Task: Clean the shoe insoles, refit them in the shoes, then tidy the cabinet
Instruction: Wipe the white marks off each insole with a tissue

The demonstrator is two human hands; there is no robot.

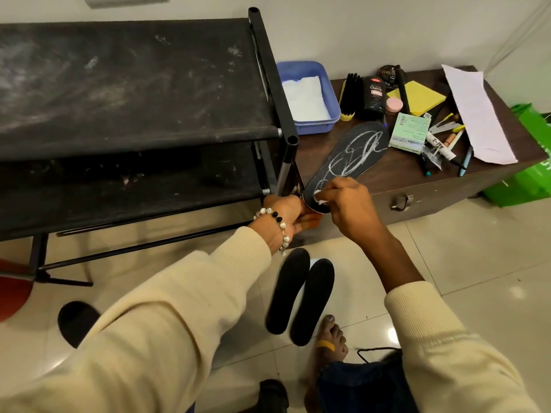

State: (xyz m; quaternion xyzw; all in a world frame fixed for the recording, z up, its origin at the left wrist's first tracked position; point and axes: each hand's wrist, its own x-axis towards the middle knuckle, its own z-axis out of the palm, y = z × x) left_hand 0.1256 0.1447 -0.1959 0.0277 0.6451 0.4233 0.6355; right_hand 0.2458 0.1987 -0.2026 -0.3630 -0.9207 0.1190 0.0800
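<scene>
1 head view, wide-angle, looking forward-down, close over hands, shoe rack [134, 93] ahead-left.

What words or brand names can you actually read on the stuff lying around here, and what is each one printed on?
"Cherry": on the black bottle.
"camlin": on the small green box, seen upside down.
Fine print on both, the dark round tin and the white tube: too small or blurred to read.
</scene>
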